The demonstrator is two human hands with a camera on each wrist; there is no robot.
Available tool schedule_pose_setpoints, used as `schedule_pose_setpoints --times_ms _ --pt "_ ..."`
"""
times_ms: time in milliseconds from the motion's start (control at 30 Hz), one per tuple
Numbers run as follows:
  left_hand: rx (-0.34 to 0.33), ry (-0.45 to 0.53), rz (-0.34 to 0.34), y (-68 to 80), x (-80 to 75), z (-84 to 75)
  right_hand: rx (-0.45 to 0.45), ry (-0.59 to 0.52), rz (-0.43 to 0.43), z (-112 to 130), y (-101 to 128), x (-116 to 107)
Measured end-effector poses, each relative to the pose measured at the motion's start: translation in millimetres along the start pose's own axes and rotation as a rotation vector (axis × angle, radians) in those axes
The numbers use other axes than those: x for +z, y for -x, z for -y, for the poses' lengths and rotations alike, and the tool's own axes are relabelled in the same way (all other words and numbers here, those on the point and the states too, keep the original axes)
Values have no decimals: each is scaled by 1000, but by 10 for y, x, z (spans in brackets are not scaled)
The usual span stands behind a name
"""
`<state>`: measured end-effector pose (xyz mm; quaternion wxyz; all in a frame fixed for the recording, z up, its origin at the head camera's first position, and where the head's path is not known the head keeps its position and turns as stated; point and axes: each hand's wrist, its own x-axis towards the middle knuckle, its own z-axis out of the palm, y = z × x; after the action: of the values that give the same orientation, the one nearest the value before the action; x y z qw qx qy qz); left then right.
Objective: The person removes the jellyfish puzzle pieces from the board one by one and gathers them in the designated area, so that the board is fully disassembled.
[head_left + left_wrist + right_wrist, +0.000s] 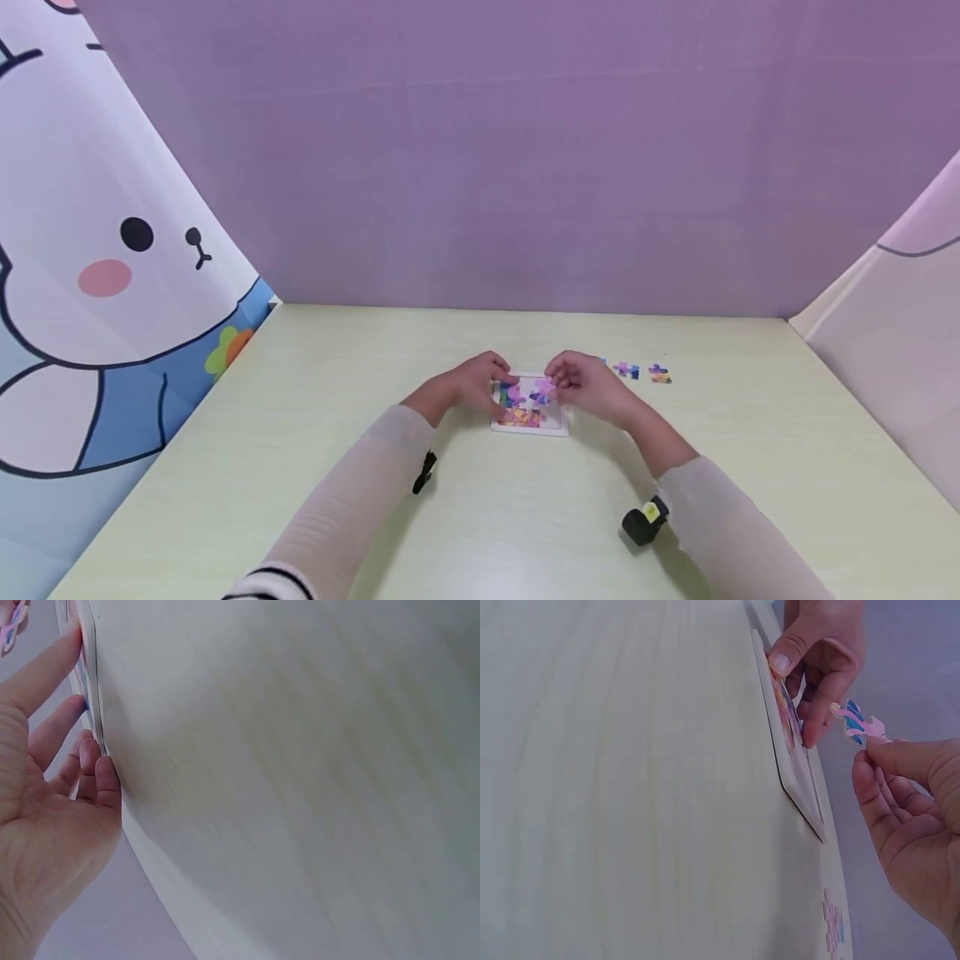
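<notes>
Near edge: bare tabletop (480,533) between the two sleeved forearms, which come in from the near edge; open room on this strip.
Left side: the tabletop lies bare from the left arm to the left edge, where a rabbit-print cloth (97,275) hangs.
Right side: bare surface out to the right edge and a pale panel there.
Frame: a white square puzzle frame (529,427) lies flat near the tabletop's middle, its edges raised a little above the surface, as the right wrist view shows; it is partly filled with bright pink, blue and orange pieces, with a bare white patch in its middle.
Left hand: the left hand (471,385) rests at the frame's left edge, fingers nearly straight and touching that edge; it grips nothing.
Right hand: the right hand (592,387) is at the frame's right side, thumb and forefinger pinching a piece.
Piece: the piece (864,726) is small, pink with blue marks and knobbed edges; it is held above the frame's middle, clear of the board and just beside the left fingertips.
Loose pieces: three more pieces (637,372) lie in a short row right of the frame, toward the far edge, apart from both hands.
Far edge: a free strip of tabletop runs behind the frame to a plain purple wall (525,150).
</notes>
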<state>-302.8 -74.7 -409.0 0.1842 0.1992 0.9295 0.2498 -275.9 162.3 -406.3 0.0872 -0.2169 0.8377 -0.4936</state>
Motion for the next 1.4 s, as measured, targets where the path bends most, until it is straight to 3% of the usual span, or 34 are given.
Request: schedule_pose_setpoints --times_ms 1400 --pt "-8 31 -32 27 32 19 -9 -118 -117 -201 437 -450"
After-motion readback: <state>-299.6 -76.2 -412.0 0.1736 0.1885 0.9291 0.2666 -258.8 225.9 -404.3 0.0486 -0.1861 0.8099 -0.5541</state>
